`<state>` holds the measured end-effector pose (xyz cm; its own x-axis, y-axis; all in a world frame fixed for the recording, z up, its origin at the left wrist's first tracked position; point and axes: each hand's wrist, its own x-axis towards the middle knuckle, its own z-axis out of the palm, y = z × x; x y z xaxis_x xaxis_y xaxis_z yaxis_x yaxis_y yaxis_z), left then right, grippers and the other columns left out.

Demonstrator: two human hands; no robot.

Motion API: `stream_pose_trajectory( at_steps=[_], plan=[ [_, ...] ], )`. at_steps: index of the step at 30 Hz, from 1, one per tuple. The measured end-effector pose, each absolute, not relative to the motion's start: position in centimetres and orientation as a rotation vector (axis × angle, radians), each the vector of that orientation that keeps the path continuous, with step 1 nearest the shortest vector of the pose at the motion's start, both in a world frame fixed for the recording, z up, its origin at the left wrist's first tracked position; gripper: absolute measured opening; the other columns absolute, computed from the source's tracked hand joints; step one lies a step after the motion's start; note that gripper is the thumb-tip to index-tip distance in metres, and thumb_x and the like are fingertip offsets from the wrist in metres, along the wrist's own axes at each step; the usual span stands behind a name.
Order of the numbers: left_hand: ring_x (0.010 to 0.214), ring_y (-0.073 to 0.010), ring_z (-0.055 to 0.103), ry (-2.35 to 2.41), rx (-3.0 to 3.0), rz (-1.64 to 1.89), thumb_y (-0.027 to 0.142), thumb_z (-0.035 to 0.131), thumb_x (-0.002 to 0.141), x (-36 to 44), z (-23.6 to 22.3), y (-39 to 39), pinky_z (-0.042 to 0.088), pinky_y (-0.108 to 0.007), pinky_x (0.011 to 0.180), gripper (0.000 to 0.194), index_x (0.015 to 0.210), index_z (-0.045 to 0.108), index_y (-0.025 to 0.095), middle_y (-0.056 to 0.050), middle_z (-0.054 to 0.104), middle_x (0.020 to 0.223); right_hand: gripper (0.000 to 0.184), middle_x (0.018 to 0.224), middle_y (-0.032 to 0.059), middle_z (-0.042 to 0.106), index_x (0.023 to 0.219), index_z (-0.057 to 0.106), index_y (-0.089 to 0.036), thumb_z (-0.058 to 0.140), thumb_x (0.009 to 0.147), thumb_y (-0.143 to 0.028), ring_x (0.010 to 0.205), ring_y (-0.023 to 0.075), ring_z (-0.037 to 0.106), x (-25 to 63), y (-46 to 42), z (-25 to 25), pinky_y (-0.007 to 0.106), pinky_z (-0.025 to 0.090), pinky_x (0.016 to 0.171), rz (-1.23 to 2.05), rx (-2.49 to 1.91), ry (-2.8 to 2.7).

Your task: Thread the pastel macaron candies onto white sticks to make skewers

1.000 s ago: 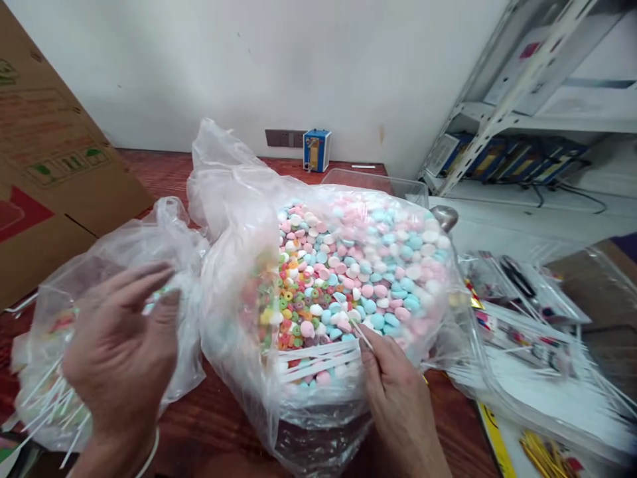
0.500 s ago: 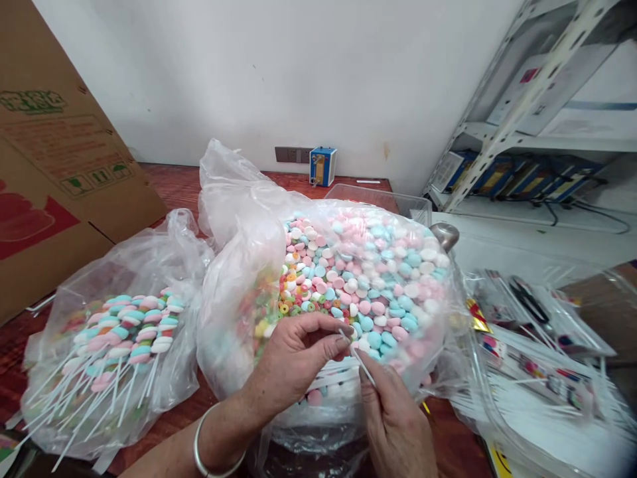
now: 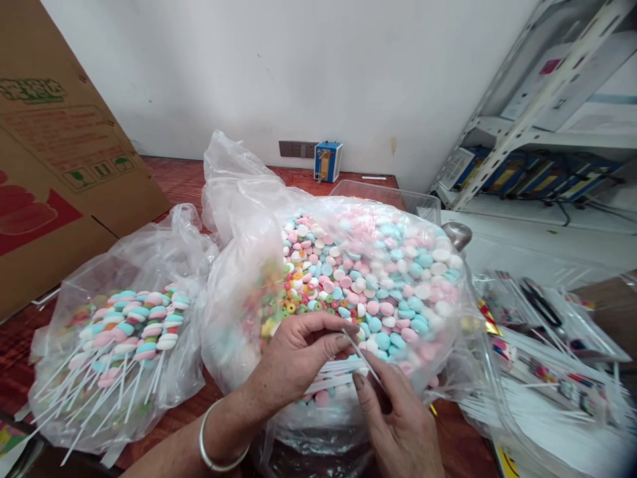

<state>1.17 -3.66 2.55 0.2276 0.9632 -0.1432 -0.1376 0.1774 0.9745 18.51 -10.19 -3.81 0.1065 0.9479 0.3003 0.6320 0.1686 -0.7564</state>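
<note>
Over the big plastic bag of candies, a thin white stick [image 3: 361, 356] slants between my two hands. My left hand [image 3: 293, 352], with a silver bangle at the wrist, pinches the stick's upper end between thumb and fingers. Whether a candy also sits in that pinch is hidden. My right hand [image 3: 398, 411] holds the lower part along its index finger, the thumb slightly apart. Beneath lie pink, blue and white button-shaped candies [image 3: 388, 309] and small coloured rings [image 3: 298, 299]. Several white sticks [image 3: 333, 375] rest on the candies just under my hands.
Finished candy skewers [image 3: 134, 325] lie on a plastic bag [image 3: 186, 265] at left, beside a cardboard box [image 3: 60, 146]. At right, a clear tray [image 3: 497, 398] holds white sticks; black-handled scissors [image 3: 540, 302] lie among packets. A metal scoop [image 3: 456, 234] shows behind the candy bag.
My right thumb has shifted down and away from the stick, and more of the stick shows. My left hand keeps its pinch. The whole view has shifted slightly.
</note>
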Motion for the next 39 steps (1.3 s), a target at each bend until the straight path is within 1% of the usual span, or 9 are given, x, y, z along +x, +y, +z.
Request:
stream_pose_trajectory(
  at_steps=[4, 8, 10, 13, 18, 25, 30, 35, 39],
  plan=[
    [0.083, -0.0166, 0.075, 1.024, 1.442, 1.461, 0.013, 0.066, 0.089, -0.5, 2.8, -3.9, 0.062, -0.028, 0.075, 0.017, 0.095, 0.076, 0.025, -0.002, 0.077, 0.089, 0.031, 0.11, 0.0143, 0.071, 0.109, 0.071, -0.02, 0.065, 0.091, -0.045, 0.107, 0.0315, 0.064, 18.1, -11.0, -1.8, 0.047, 0.048, 0.098, 0.229, -1.603, -1.23],
    [0.101, -0.0222, 0.073, 0.54, 2.226, 1.264, 0.004, 0.066, 0.086, -0.6, 2.3, -5.8, 0.059, -0.036, 0.094, 0.047, 0.128, 0.067, 0.026, -0.008, 0.078, 0.104, 0.043, 0.082, 0.0059, 0.07, 0.11, 0.072, -0.021, 0.052, 0.096, -0.056, 0.071, 0.021, 0.066, 17.0, -10.3, 0.1, 0.033, 0.052, 0.066, 1.114, -1.386, -0.867],
    [0.1, -0.0243, 0.074, 0.324, 2.416, 0.996, 0.005, 0.066, 0.087, 0.1, 1.6, -6.7, 0.059, -0.036, 0.094, 0.051, 0.136, 0.061, 0.02, -0.013, 0.078, 0.104, 0.042, 0.068, 0.0003, 0.063, 0.112, 0.071, -0.021, 0.06, 0.092, -0.055, 0.061, 0.017, 0.061, 16.8, -9.3, 0.7, 0.029, 0.05, 0.06, 1.359, -1.197, -0.701],
    [0.102, -0.0247, 0.074, 0.422, 2.48, 1.023, 0.006, 0.064, 0.088, 0.7, 0.4, -6.9, 0.06, -0.035, 0.091, 0.052, 0.138, 0.059, 0.02, -0.014, 0.077, 0.111, 0.04, 0.058, -0.0059, 0.049, 0.117, 0.07, -0.023, 0.064, 0.09, -0.051, 0.054, 0.0136, 0.054, 17.9, -7.8, 1.1, 0.026, 0.046, 0.055, 1.204, -1.186, -0.705],
    [0.097, -0.0202, 0.069, 1.244, 2.396, 1.163, 0.008, 0.051, 0.095, -0.5, -0.4, -3.8, 0.057, -0.034, 0.085, 0.031, 0.116, 0.069, 0.021, -0.009, 0.075, 0.101, 0.026, 0.092, 0.0054, 0.073, 0.104, 0.076, -0.025, 0.059, 0.093, -0.042, 0.088, 0.0231, 0.065, 20.4, -5.7, 0.1, 0.033, 0.049, 0.076, 0.526, -1.601, -1.436],
    [0.099, -0.0286, 0.061, 1.546, 2.622, 0.391, 0.013, 0.054, 0.093, -0.7, 0.2, -0.6, 0.048, -0.044, 0.086, 0.023, 0.104, 0.072, 0.02, -0.01, 0.07, 0.1, 0.03, 0.092, 0.0049, 0.07, 0.103, 0.074, -0.024, 0.047, 0.093, -0.015, 0.085, 0.0207, 0.064, 17.1, -2.2, -1.2, 0.029, 0.043, 0.071, 0.517, -1.683, -1.957],
    [0.107, -0.0317, 0.058, 1.421, 2.656, 0.216, 0.016, 0.059, 0.089, -1.1, 0.9, -0.3, 0.044, -0.045, 0.086, 0.017, 0.098, 0.072, 0.023, -0.008, 0.069, 0.105, 0.025, 0.095, 0.0056, 0.064, 0.097, 0.072, -0.025, 0.05, 0.091, -0.015, 0.077, 0.0196, 0.06, 16.1, -1.1, -1.9, 0.027, 0.035, 0.06, 0.399, -1.763, -2.07],
    [0.101, -0.0265, 0.06, 1.318, 2.536, 0.424, 0.01, 0.06, 0.088, -1.5, 1.2, -0.8, 0.044, -0.043, 0.09, 0.01, 0.089, 0.064, 0.018, -0.006, 0.069, 0.096, 0.013, 0.086, 0.0039, 0.063, 0.088, 0.061, -0.02, 0.049, 0.092, -0.02, 0.077, 0.0187, 0.058, 16.7, -1.7, -1.8, 0.027, 0.039, 0.065, 0.396, -1.797, -1.86],
    [0.084, -0.0172, 0.063, 1.266, 2.143, 0.865, 0.012, 0.063, 0.089, -1.2, 0.8, -1.6, 0.048, -0.03, 0.078, 0.008, 0.094, 0.062, 0.019, -0.002, 0.068, 0.09, 0.009, 0.075, -0.0007, 0.063, 0.084, 0.059, -0.021, 0.055, 0.088, -0.028, 0.067, 0.0161, 0.056, 16.7, -2.8, -1.3, 0.026, 0.041, 0.064, 0.703, -1.646, -1.505]
  ],
)
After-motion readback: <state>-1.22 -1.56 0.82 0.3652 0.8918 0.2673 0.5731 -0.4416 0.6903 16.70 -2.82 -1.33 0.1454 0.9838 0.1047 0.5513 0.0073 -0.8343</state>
